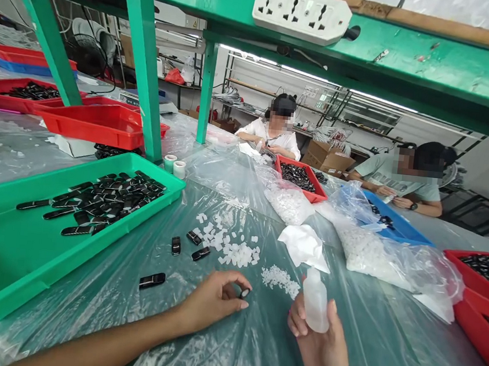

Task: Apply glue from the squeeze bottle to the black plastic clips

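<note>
Between the thumb and forefinger of my left hand (215,299) is a small black piece (244,293) with a pale round end facing me. My right hand (320,336) is wrapped round a small translucent white squeeze bottle (315,304), its narrower end pointing away from me. Several short black parts with a shiny face lie left of my hands, one black part (152,281) closest to my left arm. Beyond my left hand spreads a pile of white square bits (239,254). A heap of smaller white pieces (280,280) lies between my hands, near a crumpled white tissue (305,246).
A green tray (66,251) with many black parts stands at left, red trays (97,123) behind it. Clear bags of white pieces (368,248) and a blue tray (401,226) lie at right. Green posts (146,62) and a beam with a power strip (301,11) rise ahead. Two people sit opposite.
</note>
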`<state>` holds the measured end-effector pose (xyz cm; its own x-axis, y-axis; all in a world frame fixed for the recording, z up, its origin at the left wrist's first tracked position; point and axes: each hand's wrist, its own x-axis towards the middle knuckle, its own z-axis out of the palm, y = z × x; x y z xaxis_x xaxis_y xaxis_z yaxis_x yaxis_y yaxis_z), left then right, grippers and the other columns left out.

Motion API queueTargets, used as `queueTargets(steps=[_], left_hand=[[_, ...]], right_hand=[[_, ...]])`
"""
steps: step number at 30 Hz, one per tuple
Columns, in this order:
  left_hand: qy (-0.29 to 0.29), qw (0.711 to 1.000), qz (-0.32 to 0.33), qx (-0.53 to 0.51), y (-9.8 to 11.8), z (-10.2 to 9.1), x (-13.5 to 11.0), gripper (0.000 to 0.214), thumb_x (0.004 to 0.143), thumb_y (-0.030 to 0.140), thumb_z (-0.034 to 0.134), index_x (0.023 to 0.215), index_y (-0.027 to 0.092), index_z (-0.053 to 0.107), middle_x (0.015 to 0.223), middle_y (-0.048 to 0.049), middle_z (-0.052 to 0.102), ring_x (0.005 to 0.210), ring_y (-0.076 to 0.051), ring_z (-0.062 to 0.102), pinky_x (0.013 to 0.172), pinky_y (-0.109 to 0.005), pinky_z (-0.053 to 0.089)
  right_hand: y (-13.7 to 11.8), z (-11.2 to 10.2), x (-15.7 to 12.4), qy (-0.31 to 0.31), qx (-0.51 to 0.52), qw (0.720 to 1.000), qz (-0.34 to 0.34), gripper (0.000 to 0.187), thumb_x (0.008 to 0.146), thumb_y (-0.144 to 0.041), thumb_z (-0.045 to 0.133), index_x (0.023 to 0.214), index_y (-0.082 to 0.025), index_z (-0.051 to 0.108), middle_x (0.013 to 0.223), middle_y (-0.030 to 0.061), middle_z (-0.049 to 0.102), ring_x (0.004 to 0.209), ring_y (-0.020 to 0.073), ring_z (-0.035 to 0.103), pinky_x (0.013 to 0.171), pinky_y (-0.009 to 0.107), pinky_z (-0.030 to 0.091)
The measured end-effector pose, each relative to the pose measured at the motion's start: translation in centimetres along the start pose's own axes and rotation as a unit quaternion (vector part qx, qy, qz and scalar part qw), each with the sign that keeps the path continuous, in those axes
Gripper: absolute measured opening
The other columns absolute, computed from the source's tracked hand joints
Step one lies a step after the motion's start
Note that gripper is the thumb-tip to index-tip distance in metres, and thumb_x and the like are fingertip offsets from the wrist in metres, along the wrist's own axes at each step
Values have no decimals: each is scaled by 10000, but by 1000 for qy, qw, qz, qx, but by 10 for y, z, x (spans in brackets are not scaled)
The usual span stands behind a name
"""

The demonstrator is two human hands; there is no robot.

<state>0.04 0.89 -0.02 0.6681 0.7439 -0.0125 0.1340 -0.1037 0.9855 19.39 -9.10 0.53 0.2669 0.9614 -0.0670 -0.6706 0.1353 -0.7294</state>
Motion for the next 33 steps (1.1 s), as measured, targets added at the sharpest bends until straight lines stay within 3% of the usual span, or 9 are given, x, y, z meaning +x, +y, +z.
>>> queueTargets(steps=[3, 7, 12, 20, 24, 33], left_hand=[[2, 996, 13, 87, 4, 2, -3, 231, 750, 304, 642, 957, 210, 680, 790, -41, 667, 671, -166, 594, 566, -220, 419], [-13, 993, 40, 108, 6, 3, -5, 206, 757, 276, 641, 952, 225, 684, 923, -36, 661, 675, -148, 580, 551, -201, 410], [-24, 992, 54, 107, 3, 4, -5, 221, 766, 287, 640, 981, 241, 665, 940, -33, 642, 685, -143, 566, 564, -197, 417], [-22, 985, 90, 146, 3, 5, -6, 207, 768, 291, 644, 964, 224, 663, 885, -34, 630, 679, -144, 553, 572, -204, 402], [-28, 981, 96, 167, 4, 4, -6, 194, 780, 288, 637, 962, 226, 664, 871, -32, 622, 691, -150, 549, 577, -205, 392], [-38, 974, 104, 197, 4, 2, -4, 197, 783, 299, 643, 966, 229, 659, 881, -32, 608, 696, -149, 545, 569, -203, 389]], right_hand=[[5, 1, -1, 0, 39, 999, 26, 327, 856, -454, 443, 691, -192, 548, 599, -41, 355, 483, 83, 259, 477, 234, 329], [14, -4, 3, 58, 57, 995, 53, 240, 788, -435, 559, 725, -203, 549, 600, -62, 310, 471, 70, 223, 451, 210, 287], [23, -3, 3, 108, -24, 992, 53, 211, 746, -426, 609, 785, -219, 598, 573, -72, 343, 442, 65, 200, 430, 215, 284], [31, -7, 0, 105, -119, 985, 69, 278, 760, -438, 613, 873, -186, 647, 496, -84, 282, 446, 73, 213, 448, 219, 316], [31, -3, -2, 111, -199, 973, 33, 318, 745, -457, 628, 872, -166, 643, 496, -74, 321, 456, 76, 248, 457, 224, 314], [27, 7, -10, 123, -338, 930, -75, 336, 679, -465, 667, 856, -181, 639, 637, 2, 588, 512, 112, 435, 486, 224, 348]])
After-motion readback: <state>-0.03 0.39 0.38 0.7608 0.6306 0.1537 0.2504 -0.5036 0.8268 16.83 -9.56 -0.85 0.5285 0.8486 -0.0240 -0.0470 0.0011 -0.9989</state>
